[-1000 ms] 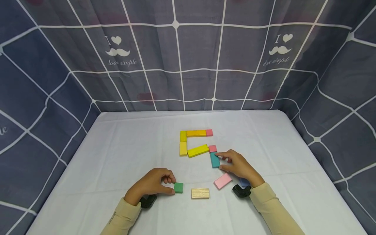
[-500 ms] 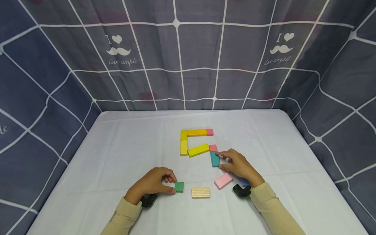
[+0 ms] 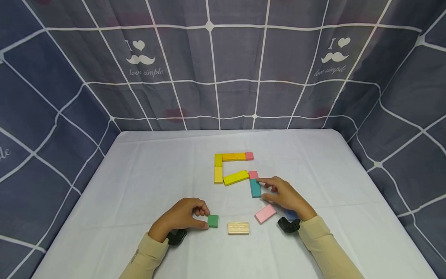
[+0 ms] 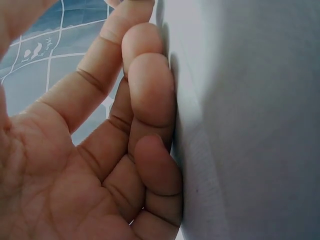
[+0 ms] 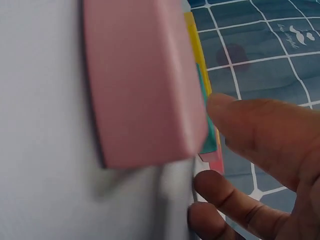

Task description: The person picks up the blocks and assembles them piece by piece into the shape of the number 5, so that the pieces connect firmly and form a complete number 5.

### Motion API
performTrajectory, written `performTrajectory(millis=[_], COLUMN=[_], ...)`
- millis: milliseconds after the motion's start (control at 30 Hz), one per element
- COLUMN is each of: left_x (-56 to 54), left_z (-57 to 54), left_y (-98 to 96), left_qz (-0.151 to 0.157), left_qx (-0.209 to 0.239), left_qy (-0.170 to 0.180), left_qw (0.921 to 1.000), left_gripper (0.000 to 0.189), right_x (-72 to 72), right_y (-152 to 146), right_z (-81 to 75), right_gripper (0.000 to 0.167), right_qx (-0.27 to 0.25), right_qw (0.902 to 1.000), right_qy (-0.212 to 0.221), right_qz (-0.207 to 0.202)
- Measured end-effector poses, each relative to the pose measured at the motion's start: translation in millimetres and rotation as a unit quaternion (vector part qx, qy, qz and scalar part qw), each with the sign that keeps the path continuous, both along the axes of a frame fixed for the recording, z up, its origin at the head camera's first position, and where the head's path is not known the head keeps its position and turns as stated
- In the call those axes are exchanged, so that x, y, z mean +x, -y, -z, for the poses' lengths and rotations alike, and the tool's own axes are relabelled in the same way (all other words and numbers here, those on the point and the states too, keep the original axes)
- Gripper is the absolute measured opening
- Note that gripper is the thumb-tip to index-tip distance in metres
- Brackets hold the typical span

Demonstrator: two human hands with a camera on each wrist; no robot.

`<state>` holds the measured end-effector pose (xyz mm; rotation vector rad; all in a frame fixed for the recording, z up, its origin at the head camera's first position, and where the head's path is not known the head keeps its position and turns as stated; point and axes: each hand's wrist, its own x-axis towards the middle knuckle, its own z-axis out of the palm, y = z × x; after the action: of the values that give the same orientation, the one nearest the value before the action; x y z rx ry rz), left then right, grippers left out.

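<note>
In the head view my left hand [image 3: 186, 215] is at the front left, thumb and index fingertips pinching the near end of a small green block [image 3: 213, 221]. Its other fingers curl against the tablecloth in the left wrist view, where the block is out of sight. My right hand [image 3: 283, 195] is at the right edge of a teal block [image 3: 256, 188], thumb and index finger apart, beside its corners. That block meets a small pink block [image 3: 253, 174]. A larger pink block [image 5: 140, 85] lies below the right hand and looms large in the right wrist view.
Yellow blocks [image 3: 218, 174] form an angular outline, with a slanted yellow block [image 3: 235, 178] and another small pink block [image 3: 249, 156] at its ends. A ridged wooden block [image 3: 238, 228] lies in front. A blue block [image 3: 291, 214] is partly hidden by the right wrist. Grey checked curtains [image 3: 237, 69] surround the white table [image 3: 156, 162].
My right hand has shifted slightly to the right, its fingertips easing off the teal block. The left hand and the blocks keep their places; the head view drifts a little.
</note>
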<state>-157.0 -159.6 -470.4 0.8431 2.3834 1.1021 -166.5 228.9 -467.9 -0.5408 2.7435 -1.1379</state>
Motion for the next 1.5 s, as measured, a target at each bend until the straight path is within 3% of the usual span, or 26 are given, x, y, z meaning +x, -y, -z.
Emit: performTrajectory(millis=[167,467,1000,1300,1500], left_x=[-0.6,-0.1,0.3,0.9,1.2], left_z=[-0.9,1.3,1.2,-0.3,-0.2], left_y=[0.0,0.5,0.5,0.0,-0.7], left_qz=[0.001,-0.001,-0.005,-0.004,-0.003], left_qx=[0.002,0.001,-0.001,0.000,0.001], left_qy=[-0.001,-0.001,0.001,0.004,0.004], left_qw=[1.0000,1.0000,1.0000,1.0000,1.0000], left_gripper=[0.025,0.025,0.026,0.025,0.026], right_x=[-1.8,-1.9,1.7,2.6,3.4], right_y=[-4.3,-12.7,-35.2,-37.1,-31.3], right_z=[-2.1,-5.0,-3.1,-2.0,0.8], right_gripper=[0.045,0.021,0.034,0.031,0.028], right_qx=[-0.018,-0.065,-0.083,-0.062,-0.056], right_qw=[0.9998,0.9960,0.9810,0.9769,0.9791], right_qy=[0.002,0.052,0.084,0.070,0.048], right_qz=[-0.007,-0.030,-0.154,-0.193,-0.189])
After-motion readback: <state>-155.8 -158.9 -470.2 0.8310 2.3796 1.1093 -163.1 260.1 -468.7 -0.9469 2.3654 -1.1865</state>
